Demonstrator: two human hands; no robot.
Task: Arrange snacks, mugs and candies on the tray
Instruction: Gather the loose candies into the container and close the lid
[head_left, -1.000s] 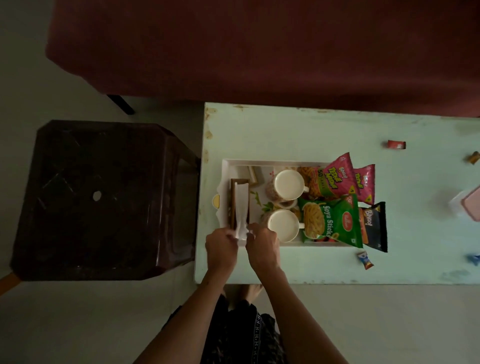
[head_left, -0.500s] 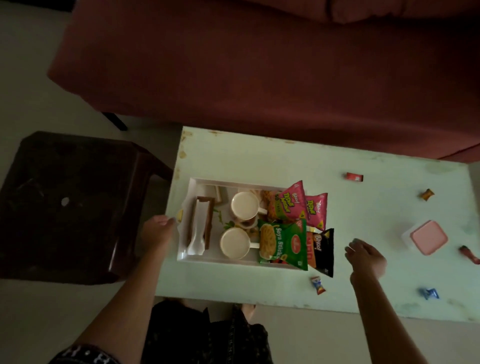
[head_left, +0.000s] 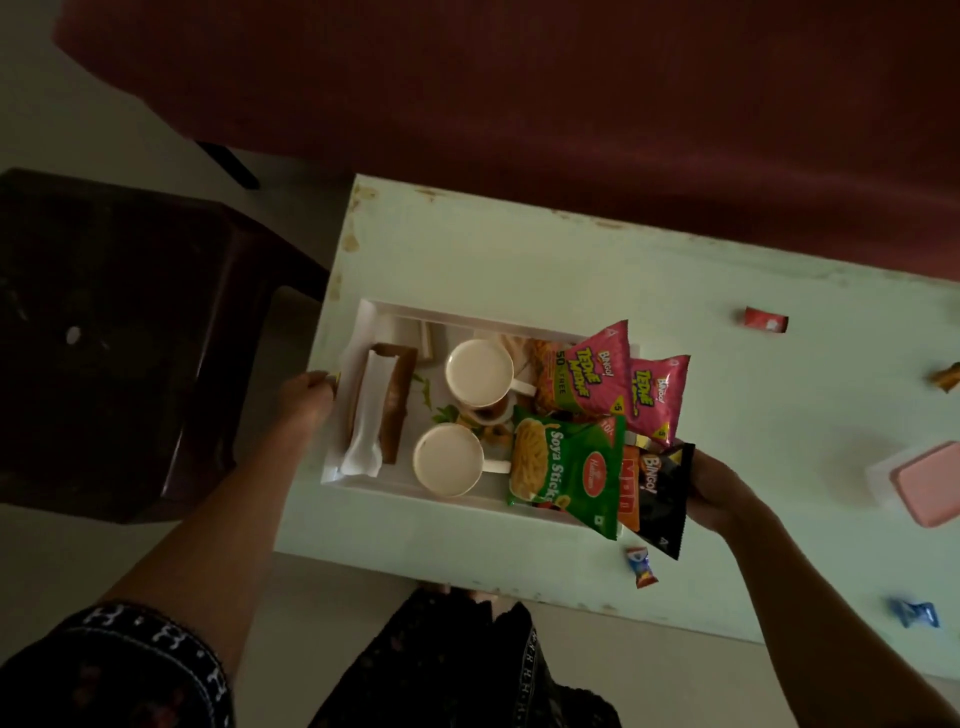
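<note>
Left hand (head_left: 306, 400): gripping the left end of the white tray (head_left: 363, 332), fingers curling over its rim.
Right hand (head_left: 719, 493): reaching to the tray's right end beside the black Bingo packet (head_left: 662, 499); whether its fingers are closing on anything cannot be told.
Tray: sitting on the pale green table (head_left: 519, 260) between both hands.
Mugs (head_left: 480, 373): two standing mid-tray.
Snacks: green Soya Sticks packet (head_left: 563, 470) and pink packets (head_left: 605, 376) lying at the right.
Candies (head_left: 642, 566): lying loose on the table, right of the tray.

There are two cream ceramic mugs (head_left: 479, 379) (head_left: 449, 459), four shiny foil snack packets (head_left: 583, 373) (head_left: 655, 397) (head_left: 563, 470) (head_left: 658, 496), four small wrapped candies (head_left: 765, 321) (head_left: 946, 376) (head_left: 642, 566) (head_left: 912, 613) and one white rectangular tray (head_left: 363, 332).
</note>
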